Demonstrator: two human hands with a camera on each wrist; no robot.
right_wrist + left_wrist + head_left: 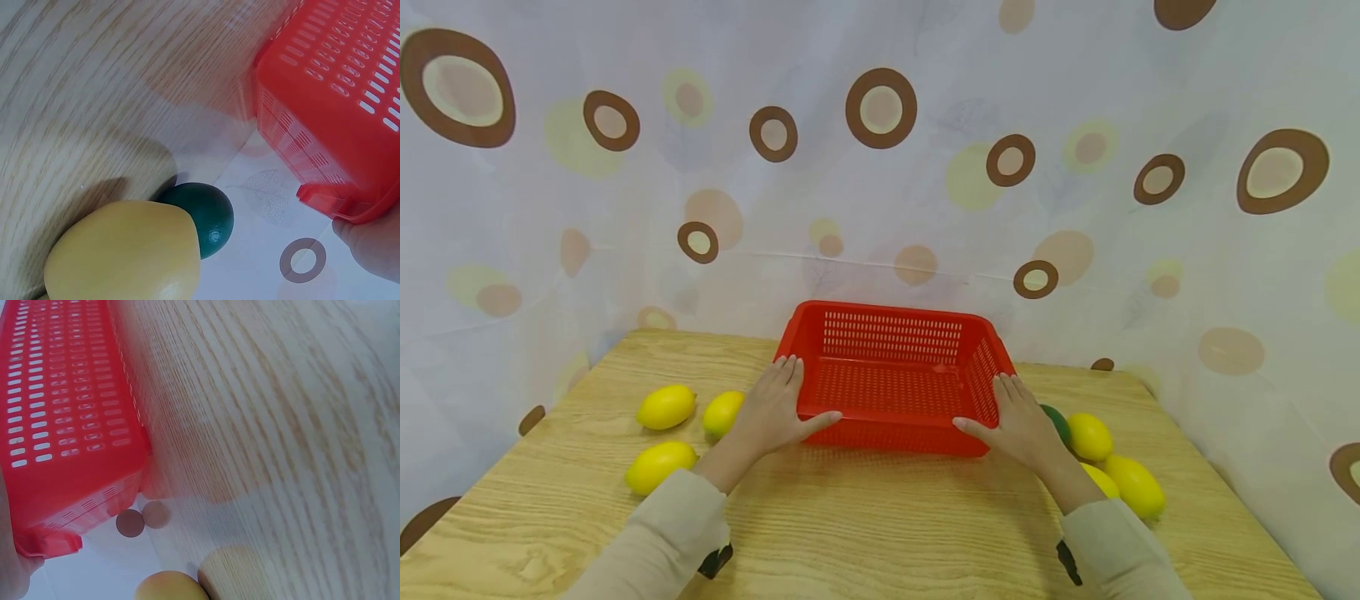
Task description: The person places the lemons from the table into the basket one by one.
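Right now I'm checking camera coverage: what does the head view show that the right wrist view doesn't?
Only the head view shows both hands, left hand and right hand, at the basket's sides, plus three lemons on the left. Only the right wrist view shows the dark green fruit up close, touching a lemon. Both show the red basket and wooden table.

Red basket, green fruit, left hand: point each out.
red basket [891,387], head view, perforated floor.
green fruit [206,212], right wrist view, its rounded side.
left hand [772,410], head view, back of the hand.
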